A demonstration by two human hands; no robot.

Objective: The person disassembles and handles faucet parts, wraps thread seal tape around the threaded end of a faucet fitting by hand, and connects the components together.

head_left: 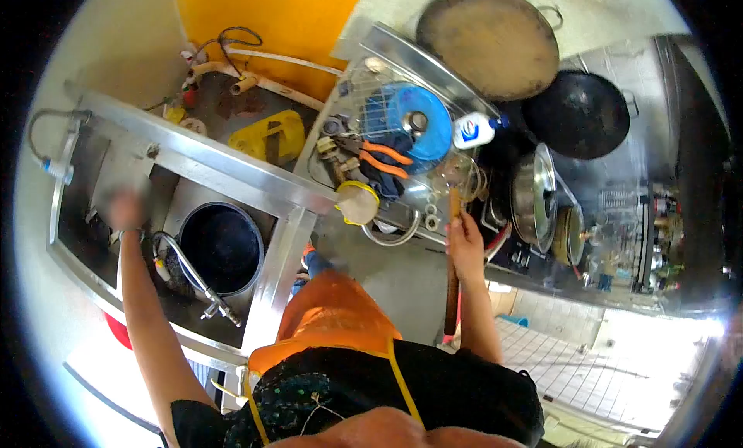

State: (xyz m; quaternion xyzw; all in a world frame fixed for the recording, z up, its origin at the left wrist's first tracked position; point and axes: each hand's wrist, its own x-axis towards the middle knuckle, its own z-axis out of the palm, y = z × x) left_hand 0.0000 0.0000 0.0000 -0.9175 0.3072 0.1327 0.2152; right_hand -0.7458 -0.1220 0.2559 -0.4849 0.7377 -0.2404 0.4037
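Note:
My left hand reaches into the left part of the steel sink, by its divider. The hand is smeared, so its fingers cannot be made out. To its right, a black pot sits in the other basin beside a metal faucet with a hose. My right hand is closed around a long brown wooden stick, which points away from me. The stick's far end comes up to a cluttered worktop, near some clear glassware; whether they touch is unclear.
Orange-handled pliers, a blue basin, a white bottle and a yellow-rimmed jar crowd the worktop. Large pans and a lidded steel pot stand to the right. A yellow plastic piece lies behind the sink.

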